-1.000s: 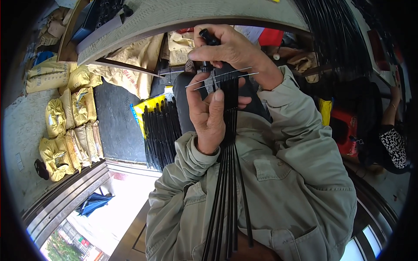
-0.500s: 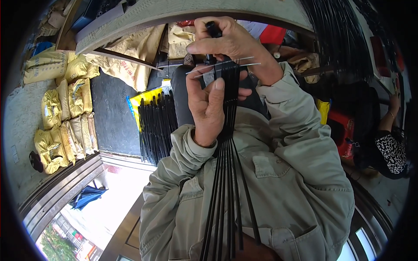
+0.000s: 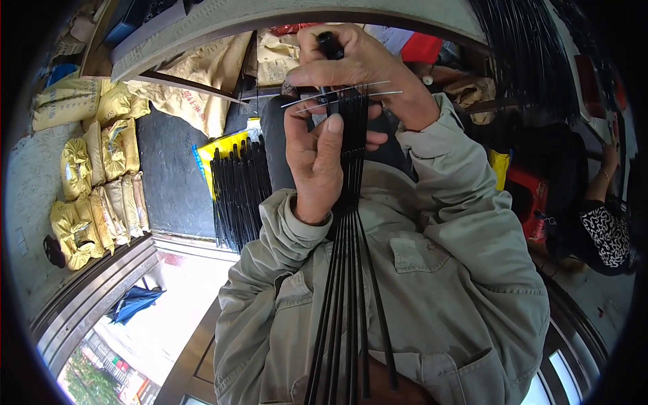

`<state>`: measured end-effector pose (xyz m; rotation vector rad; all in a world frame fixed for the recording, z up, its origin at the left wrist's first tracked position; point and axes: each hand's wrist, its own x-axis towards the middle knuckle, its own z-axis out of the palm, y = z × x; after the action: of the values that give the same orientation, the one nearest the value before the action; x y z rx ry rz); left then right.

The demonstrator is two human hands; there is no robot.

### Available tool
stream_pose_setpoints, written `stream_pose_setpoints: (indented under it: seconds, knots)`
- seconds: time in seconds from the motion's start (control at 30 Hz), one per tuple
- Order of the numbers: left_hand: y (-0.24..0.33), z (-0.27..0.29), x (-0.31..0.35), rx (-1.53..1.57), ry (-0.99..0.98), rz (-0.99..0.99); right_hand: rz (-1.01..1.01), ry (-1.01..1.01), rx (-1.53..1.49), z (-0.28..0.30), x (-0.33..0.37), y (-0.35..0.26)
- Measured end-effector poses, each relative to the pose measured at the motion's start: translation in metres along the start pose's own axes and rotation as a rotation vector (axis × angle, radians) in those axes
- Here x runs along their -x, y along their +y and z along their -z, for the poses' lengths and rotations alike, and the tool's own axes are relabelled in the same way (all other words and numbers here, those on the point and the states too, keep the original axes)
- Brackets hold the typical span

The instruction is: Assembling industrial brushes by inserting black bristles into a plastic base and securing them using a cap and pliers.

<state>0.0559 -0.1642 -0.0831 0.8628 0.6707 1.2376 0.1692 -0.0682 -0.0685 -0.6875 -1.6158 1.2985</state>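
Black rods (image 3: 349, 196) partly hide the left hand (image 3: 315, 158); several run out of view below it; beyond, the bench (image 3: 270, 20) is cut off.

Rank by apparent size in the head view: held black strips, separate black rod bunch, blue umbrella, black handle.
1. held black strips
2. separate black rod bunch
3. blue umbrella
4. black handle, partly covered by the right hand
Umbrella looks farther from the camera, so its true size is unsure.
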Motion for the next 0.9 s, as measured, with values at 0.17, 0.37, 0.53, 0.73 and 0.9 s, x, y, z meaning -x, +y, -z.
stream_pose_setpoints:
  seconds: [0.17, 0.37, 0.53, 0.73, 0.9]
  knots:
    - [0.006, -0.004, -0.004, -0.041, 0.039, -0.044, 0.074, -0.028, 0.001, 0.003, -0.002, -0.004]
    - [0.007, 0.002, -0.001, -0.007, 0.044, -0.041, -0.074, 0.091, 0.002, 0.005, 0.01, -0.007]
    - [0.009, 0.002, -0.004, 0.051, 0.134, -0.084, 0.047, 0.722, -0.386, -0.016, 0.063, 0.019]
    - [0.007, 0.004, -0.002, 0.037, 0.199, -0.145, -0.205, 0.729, -0.41, -0.044, 0.063, -0.023]
    - [0.006, 0.002, -0.001, -0.045, 0.267, -0.238, -0.199, 0.745, -0.406, -0.046, 0.062, -0.021]
